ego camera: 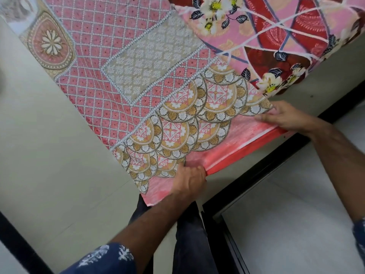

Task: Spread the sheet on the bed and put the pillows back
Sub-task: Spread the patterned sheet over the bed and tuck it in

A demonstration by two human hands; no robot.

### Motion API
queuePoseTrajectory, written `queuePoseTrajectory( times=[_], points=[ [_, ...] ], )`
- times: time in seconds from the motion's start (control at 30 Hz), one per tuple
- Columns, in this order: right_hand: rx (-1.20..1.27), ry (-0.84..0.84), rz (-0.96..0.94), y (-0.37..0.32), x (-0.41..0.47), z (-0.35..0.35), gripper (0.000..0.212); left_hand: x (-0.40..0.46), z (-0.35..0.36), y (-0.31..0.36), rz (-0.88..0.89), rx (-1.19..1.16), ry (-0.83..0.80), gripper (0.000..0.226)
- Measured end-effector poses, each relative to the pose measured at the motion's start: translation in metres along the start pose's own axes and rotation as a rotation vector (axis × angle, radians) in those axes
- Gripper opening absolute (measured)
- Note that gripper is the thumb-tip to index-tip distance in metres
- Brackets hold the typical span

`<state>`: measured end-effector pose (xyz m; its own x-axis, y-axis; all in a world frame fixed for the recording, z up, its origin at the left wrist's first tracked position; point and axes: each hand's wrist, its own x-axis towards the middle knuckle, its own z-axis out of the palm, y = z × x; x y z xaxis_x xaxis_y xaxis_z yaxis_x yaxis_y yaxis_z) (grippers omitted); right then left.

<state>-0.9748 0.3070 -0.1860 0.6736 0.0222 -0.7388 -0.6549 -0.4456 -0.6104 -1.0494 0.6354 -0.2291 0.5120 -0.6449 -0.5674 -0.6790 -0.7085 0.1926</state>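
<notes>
Pale tiled floor (49, 155) with thin grout lines fills the left and lower part of the head view; black strips (256, 175) cross it diagonally, framing a lighter grey panel (286, 224) at lower right.

Pink cotton sheet printed with a white lattice, beige block-print panels and gold-and-white scalloped medallions (122, 62) runs from the upper left down toward the centre. Its near edge is folded back, showing a plain pink-red underside (227, 143) with a brighter red hem.

Left hand (189, 178): fingers curled over the sheet's near edge by the lowest scallops, gripping the cloth. Forearm bare; a dark blue sleeve with white print (106, 258) shows at the bottom edge.

Right hand (286, 117): further along the same edge, at the corner where the scalloped border ends. Thumb and fingers pinch the cloth there. The sheet edge is stretched between the two hands.

Second fabric, red and pink with white bands, cream flowers and dark leaves (286, 36), occupies the upper right. It lies just beside the pink sheet and partly under its edge; whether it covers a mattress or a pillow I cannot tell.

Dark trousers (187, 234) of the person show below the sheet, between the arms.
</notes>
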Motion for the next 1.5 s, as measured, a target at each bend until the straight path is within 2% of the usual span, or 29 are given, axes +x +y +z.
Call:
queuePoseTrajectory(
  times=[0.07,0.13,0.23,0.3,0.33,0.37,0.4,0.47,0.53,0.63,0.7,0.8,0.83,0.9,0.97,1.03,1.1,1.17,1.27,1.33,1.5],
  points=[
    [-0.019,0.029,0.041,0.01,0.013,0.007,0.012,0.002,0.0,-0.006,0.059,0.023,-0.022,0.036],
    [-0.083,0.14,0.13,0.025,0.026,0.014,0.025,0.004,-0.007,-0.017,0.17,-0.049,0.073,0.037],
    [-0.241,0.579,0.292,0.034,0.032,0.037,0.036,0.009,-0.03,-0.044,0.317,-0.185,0.383,0.029],
    [-0.32,0.824,0.136,0.017,0.027,0.064,0.044,0.02,-0.052,-0.072,0.257,-0.136,0.511,0.035],
    [-0.358,0.856,-0.008,0.004,0.028,0.08,0.047,0.028,-0.063,-0.09,0.191,-0.102,0.542,0.031],
    [-0.421,0.84,-0.13,-0.012,0.029,0.095,0.05,0.036,-0.071,-0.109,0.108,-0.084,0.542,0.031],
    [-0.496,0.807,-0.208,-0.029,0.033,0.108,0.054,0.047,-0.08,-0.126,0.023,-0.072,0.504,0.042],
    [-0.639,0.745,-0.255,-0.05,0.048,0.124,0.061,0.065,-0.097,-0.155,-0.098,-0.046,0.333,0.064],
    [-0.689,0.753,-0.223,-0.063,0.064,0.124,0.067,0.081,-0.105,-0.169,-0.119,-0.033,0.193,0.074],
    [-0.572,0.757,0.008,-0.075,0.085,0.092,0.079,0.098,-0.101,-0.167,-0.045,0.098,0.108,0.083],
    [-0.483,0.599,-0.005,-0.082,0.1,0.065,0.081,0.105,-0.09,-0.161,-0.024,0.169,0.119,0.083],
    [-0.451,0.236,-0.061,-0.097,0.111,0.033,0.091,0.109,-0.078,-0.15,0.009,0.184,0.174,0.08],
    [-0.468,0.204,-0.049,-0.1,0.113,0.026,0.086,0.108,-0.075,-0.147,0.052,0.191,0.195,0.078],
    [-0.437,0.287,-0.049,-0.1,0.111,0.021,0.06,0.107,-0.069,-0.144,0.171,0.231,0.234,0.074],
    [-0.453,0.451,-0.097,-0.094,0.106,0.028,0.037,0.108,-0.066,-0.145,0.265,0.257,0.241,0.07],
    [-0.478,0.525,-0.117,-0.083,0.1,0.035,0.05,0.11,-0.066,-0.147,0.297,0.255,0.244,0.069],
    [-0.482,0.452,-0.03,-0.074,0.09,0.03,0.065,0.114,-0.067,-0.149,0.291,0.241,0.242,0.071],
    [-0.499,0.327,0.064,-0.058,0.078,0.013,0.054,0.123,-0.073,-0.151,0.23,0.212,0.237,0.075],
    [-0.385,0.19,0.148,-0.028,0.065,-0.007,0.053,0.146,-0.088,-0.154,0.088,0.139,0.266,0.079],
    [-0.333,0.181,0.161,-0.009,0.058,-0.013,0.052,0.16,-0.096,-0.152,0.044,0.115,0.292,0.08],
    [-0.273,0.333,0.17,0.016,0.054,0.003,0.042,0.188,-0.115,-0.148,-0.015,0.09,0.301,0.079]
  ],
)
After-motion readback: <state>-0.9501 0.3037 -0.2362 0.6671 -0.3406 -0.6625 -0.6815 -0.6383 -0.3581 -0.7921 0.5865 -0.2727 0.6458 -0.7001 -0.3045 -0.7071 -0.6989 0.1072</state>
